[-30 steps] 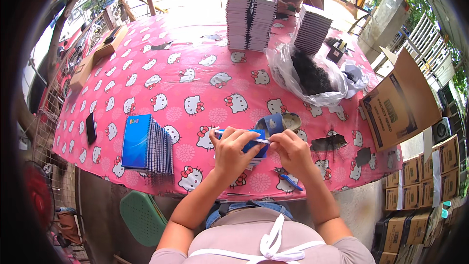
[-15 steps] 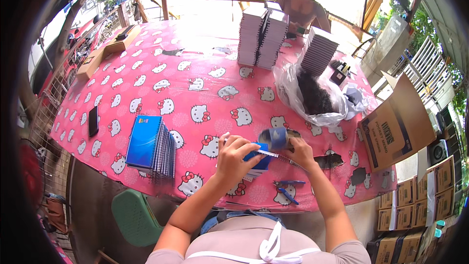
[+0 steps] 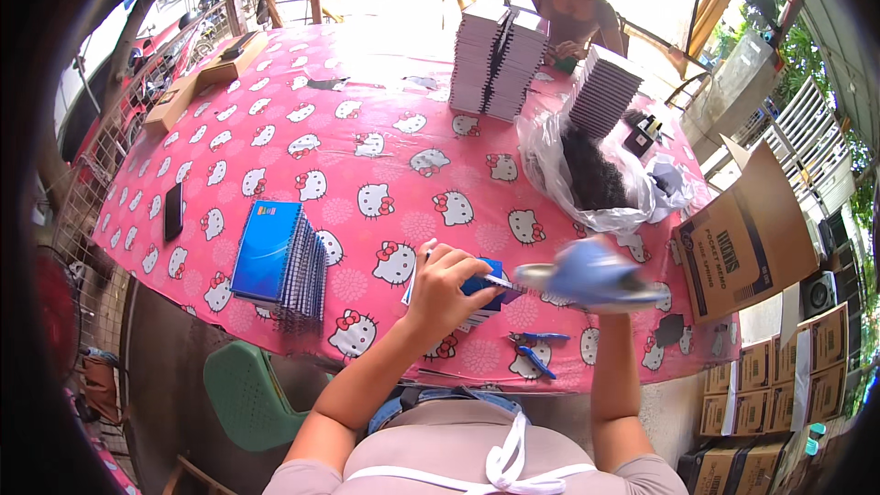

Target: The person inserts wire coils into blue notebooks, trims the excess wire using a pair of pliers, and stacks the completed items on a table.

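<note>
My left hand [image 3: 447, 286] is closed around a small spiral notebook [image 3: 500, 282], seen nearly edge-on with its wire binding facing right. Under that hand lie more small blue notebooks [image 3: 484, 313], partly covered by my fingers. A blue, curved, hollow-looking object [image 3: 596, 275], smeared by motion, hides most of my right hand [image 3: 616, 315], which grips it to the right of the notebooks. Blue-handled pliers [image 3: 539, 352] rest near the table's front edge, handles spread.
A stack of blue spiral notebooks [image 3: 268, 252] and a phone [image 3: 174, 212] are on the left of the pink table. Tall notebook stacks [image 3: 490, 60], a plastic bag [image 3: 547, 165] holding black bristly material and a carton [image 3: 747, 243] stand farther right. A person [image 3: 577, 14] sits opposite.
My right hand has swung the blue curved object right, away from the notebook. My left hand has stayed nearly in place, still holding the notebook.
</note>
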A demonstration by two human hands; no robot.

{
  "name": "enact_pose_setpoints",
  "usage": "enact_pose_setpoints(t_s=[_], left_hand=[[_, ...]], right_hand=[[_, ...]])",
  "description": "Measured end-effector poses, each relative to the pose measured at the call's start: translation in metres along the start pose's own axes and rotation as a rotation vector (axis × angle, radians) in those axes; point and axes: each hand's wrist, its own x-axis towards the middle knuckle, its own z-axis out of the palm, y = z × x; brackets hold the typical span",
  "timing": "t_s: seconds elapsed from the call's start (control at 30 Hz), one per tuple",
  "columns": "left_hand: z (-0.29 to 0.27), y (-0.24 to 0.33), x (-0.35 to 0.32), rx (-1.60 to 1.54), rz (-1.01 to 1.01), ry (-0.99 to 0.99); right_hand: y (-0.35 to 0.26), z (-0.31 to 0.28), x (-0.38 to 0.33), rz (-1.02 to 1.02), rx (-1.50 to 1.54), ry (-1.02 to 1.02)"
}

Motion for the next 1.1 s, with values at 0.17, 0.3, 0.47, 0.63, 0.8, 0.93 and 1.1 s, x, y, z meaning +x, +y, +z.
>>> enact_pose_setpoints(t_s=[0.17, 0.3, 0.47, 0.63, 0.8, 0.93, 1.1], left_hand=[[-0.006, 0.002, 0.006, -0.093, -0.042, -0.063], [-0.005, -0.002, 0.007, -0.063, 0.005, -0.057], [-0.016, -0.01, 0.002, -0.374, -0.246, 0.038], [-0.01, -0.039, -0.024, -1.015, -0.33, 0.118], [-0.016, -0.045, -0.028, -0.953, -0.406, 0.089], [-0.019, -0.051, -0.032, -0.914, -0.377, 0.07], [-0.025, -0.052, -0.03, -0.919, -0.356, 0.061]], right_hand=[[-0.027, 0.01, 0.013, 0.146, 0.011, 0.07], [-0.016, 0.007, 0.024, -0.064, -0.703, -0.08], [-0.013, 0.01, 0.029, 0.207, -0.066, -0.095], [-0.011, 0.015, 0.043, -0.037, -0.015, -0.159], [-0.02, 0.032, 0.063, -0.122, -0.436, -0.137], [-0.025, 0.052, 0.063, -0.127, -0.506, -0.21], [-0.024, 0.057, 0.06, -0.065, -0.397, -0.154]])
